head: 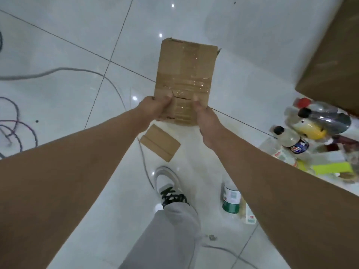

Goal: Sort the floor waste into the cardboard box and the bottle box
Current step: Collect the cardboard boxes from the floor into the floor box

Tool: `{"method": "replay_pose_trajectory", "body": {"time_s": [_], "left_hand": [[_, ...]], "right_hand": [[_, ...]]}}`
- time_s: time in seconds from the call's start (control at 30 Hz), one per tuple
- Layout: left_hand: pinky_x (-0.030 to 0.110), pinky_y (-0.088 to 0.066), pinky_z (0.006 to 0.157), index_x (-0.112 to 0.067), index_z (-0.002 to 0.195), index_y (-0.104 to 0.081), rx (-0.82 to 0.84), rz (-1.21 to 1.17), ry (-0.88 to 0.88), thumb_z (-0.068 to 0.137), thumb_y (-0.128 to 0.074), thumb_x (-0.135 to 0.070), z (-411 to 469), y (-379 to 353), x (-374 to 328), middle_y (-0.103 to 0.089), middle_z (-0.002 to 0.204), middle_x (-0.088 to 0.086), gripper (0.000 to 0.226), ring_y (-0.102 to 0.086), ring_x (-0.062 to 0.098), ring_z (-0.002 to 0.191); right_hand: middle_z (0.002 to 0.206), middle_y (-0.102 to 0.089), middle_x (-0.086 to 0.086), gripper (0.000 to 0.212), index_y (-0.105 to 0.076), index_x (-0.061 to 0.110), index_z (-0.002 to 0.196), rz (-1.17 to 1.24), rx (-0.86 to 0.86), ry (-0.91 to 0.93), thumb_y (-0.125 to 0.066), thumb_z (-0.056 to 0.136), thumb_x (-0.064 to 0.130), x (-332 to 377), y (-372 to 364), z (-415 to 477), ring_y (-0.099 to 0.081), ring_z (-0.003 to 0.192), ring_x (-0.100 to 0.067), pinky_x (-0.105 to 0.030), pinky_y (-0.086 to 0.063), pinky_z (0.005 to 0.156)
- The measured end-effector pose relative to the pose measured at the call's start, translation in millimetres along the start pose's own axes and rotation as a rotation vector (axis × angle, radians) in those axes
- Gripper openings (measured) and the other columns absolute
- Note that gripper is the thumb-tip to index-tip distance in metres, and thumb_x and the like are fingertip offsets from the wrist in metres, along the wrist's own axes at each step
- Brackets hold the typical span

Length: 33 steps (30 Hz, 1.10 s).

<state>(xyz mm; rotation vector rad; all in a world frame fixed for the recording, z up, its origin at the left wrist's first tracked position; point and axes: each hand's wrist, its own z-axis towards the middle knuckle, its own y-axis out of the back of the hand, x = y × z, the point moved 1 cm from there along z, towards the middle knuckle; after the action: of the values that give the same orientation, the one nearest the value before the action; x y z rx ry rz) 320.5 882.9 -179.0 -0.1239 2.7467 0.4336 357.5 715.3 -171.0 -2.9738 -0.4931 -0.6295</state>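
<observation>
A flat brown cardboard piece (185,74) with clear tape across it is held up over the white floor. My left hand (155,108) grips its lower left corner and my right hand (206,117) grips its lower right edge. A smaller cardboard scrap (160,142) lies on the tiles just below my hands. At the right, a heap of plastic bottles (308,131) and yellow-green paper scraps (330,167) rests on the floor. A green-labelled bottle (231,197) stands near my foot. A large brown cardboard box (334,61) fills the upper right corner.
Grey and purple cables (17,131) curl across the floor at the left, and one grey cable (144,164) runs under the scrap toward my white shoe (169,185). White glossy tiles extend ahead.
</observation>
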Motion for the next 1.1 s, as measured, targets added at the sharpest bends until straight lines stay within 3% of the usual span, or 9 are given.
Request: {"method": "replay_pose_trajectory", "body": {"time_s": [0.1,0.23,0.33,0.37,0.47,0.63,0.8,1.0,1.1], "left_hand": [[0.023,-0.047,0.071,-0.010,0.134,-0.051,0.036,-0.038,0.008,0.078,-0.061,-0.068,-36,-19,4,-0.062,0.127,0.003,0.081,-0.062,0.020,0.106],[0.035,-0.055,0.088,-0.017,0.126,-0.057,0.061,-0.020,0.013,0.061,-0.061,-0.083,-114,-46,-16,-0.069,0.116,0.001,0.093,-0.067,0.020,0.099],[0.016,-0.049,0.071,-0.013,0.115,-0.052,0.100,-0.138,-0.027,0.083,-0.064,-0.060,-188,-68,-63,-0.064,0.112,-0.005,0.058,-0.062,0.011,0.092],[0.014,-0.047,0.067,-0.014,0.116,-0.052,0.112,-0.163,-0.050,0.084,-0.066,-0.056,-214,-73,-80,-0.064,0.113,-0.004,0.054,-0.062,0.011,0.091],[0.027,-0.055,0.080,-0.013,0.128,-0.056,0.170,-0.220,-0.076,0.058,-0.074,-0.075,-292,-75,-130,-0.067,0.123,0.002,0.095,-0.067,0.016,0.101],[0.025,-0.050,0.074,-0.018,0.138,-0.042,0.163,-0.322,-0.148,0.080,-0.071,-0.051,-452,-69,-192,-0.060,0.129,-0.003,0.072,-0.061,0.009,0.102],[0.036,-0.046,0.100,-0.024,0.148,-0.018,-0.057,-0.363,-0.214,0.068,-0.078,-0.058,-591,-97,-220,-0.045,0.141,-0.001,0.105,-0.051,0.023,0.124],[0.048,-0.045,0.105,-0.044,0.145,-0.014,-0.127,-0.413,-0.214,0.032,-0.076,-0.084,-713,-151,-235,-0.039,0.145,0.000,0.135,-0.047,0.027,0.129],[0.049,-0.051,0.096,-0.034,0.150,-0.013,-0.161,-0.397,-0.109,0.047,-0.081,-0.066,-744,-176,-232,-0.043,0.143,0.009,0.128,-0.053,0.034,0.122]], "right_hand": [[0.098,-0.066,0.012,0.029,-0.059,0.016,0.122,0.078,-0.059,0.099,-0.063,0.094,0.026,-7,20,-35,-0.064,0.094,-0.005,-0.011,-0.048,0.069],[0.108,-0.069,0.003,0.026,-0.060,0.020,0.117,-0.010,-0.115,0.172,-0.065,0.093,0.027,12,71,-115,-0.065,0.095,-0.008,-0.025,-0.054,0.082],[0.108,-0.071,-0.001,0.026,-0.063,0.018,0.116,-0.085,-0.162,0.274,-0.067,0.091,0.026,49,112,-181,-0.067,0.101,-0.017,-0.040,-0.053,0.094],[0.107,-0.071,-0.002,0.024,-0.064,0.017,0.114,-0.093,-0.170,0.297,-0.067,0.091,0.024,64,125,-206,-0.067,0.100,-0.018,-0.041,-0.053,0.094],[0.104,-0.073,0.000,0.024,-0.066,0.020,0.111,-0.115,-0.155,0.381,-0.069,0.088,0.028,109,164,-286,-0.069,0.099,-0.018,-0.044,-0.055,0.091],[0.101,-0.074,0.003,0.017,-0.068,0.024,0.106,-0.205,-0.100,0.496,-0.068,0.090,0.021,149,217,-435,-0.069,0.098,-0.016,-0.042,-0.055,0.090],[0.093,-0.072,0.010,0.013,-0.058,0.040,0.086,-0.553,-0.164,0.687,-0.056,0.081,0.052,156,255,-548,-0.065,0.101,-0.021,-0.047,-0.049,0.094],[0.080,-0.066,0.003,0.006,-0.056,0.026,0.089,-0.931,-0.205,0.762,-0.050,0.091,0.028,154,302,-658,-0.064,0.081,-0.022,-0.041,-0.053,0.077],[0.087,-0.066,-0.001,0.008,-0.055,0.024,0.098,-1.188,-0.219,0.847,-0.050,0.091,0.025,145,319,-693,-0.061,0.087,-0.025,-0.038,-0.051,0.077]]}}
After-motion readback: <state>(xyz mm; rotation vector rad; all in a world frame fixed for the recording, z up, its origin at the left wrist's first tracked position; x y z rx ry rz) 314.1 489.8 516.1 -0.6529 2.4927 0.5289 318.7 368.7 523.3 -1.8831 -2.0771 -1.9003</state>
